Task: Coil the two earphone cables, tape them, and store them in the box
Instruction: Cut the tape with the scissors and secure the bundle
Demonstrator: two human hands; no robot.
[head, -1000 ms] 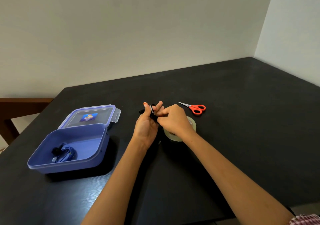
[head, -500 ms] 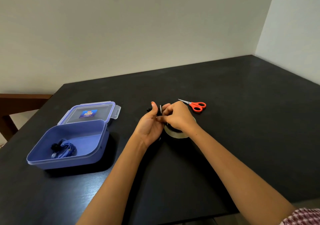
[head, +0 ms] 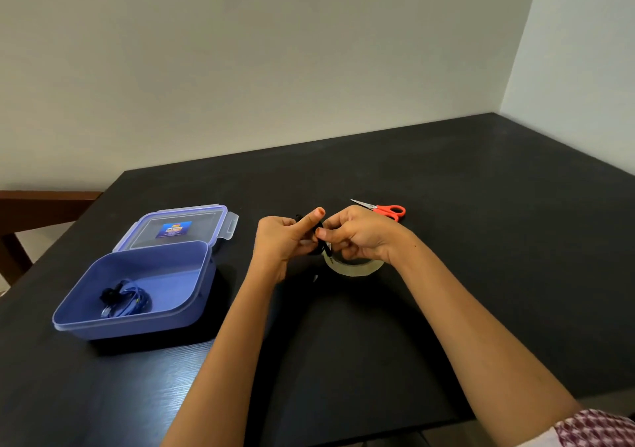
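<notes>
A black earphone cable [head: 316, 244] is bunched into a small coil between two bare hands, held just above the middle of a black table [head: 481, 240]. The left hand [head: 281, 240] curls its fingers around the bundle, with one finger pointing upward. The right hand [head: 362, 235] pinches the bundle from the other side with thumb and fingertips. A short end with a metal plug hangs below the hands. Whether any tape is on this coil cannot be told, because the fingers hide most of it.

A roll of clear tape [head: 357, 269] lies flat on the table, partly hidden under the right hand. Red-handled scissors [head: 386, 210] lie just beyond that hand.

To the left, well apart from the hands, sits an open blue plastic box [head: 137, 323], with its clear-topped lid [head: 178, 228] lying flat behind it. Inside the box rests a coiled blue earphone cable [head: 125, 300].

The task looks about half done: one cable is stored, and the second appears coiled in hand. It likely needs taping or its tape pressed down, then placing in the box.
</notes>
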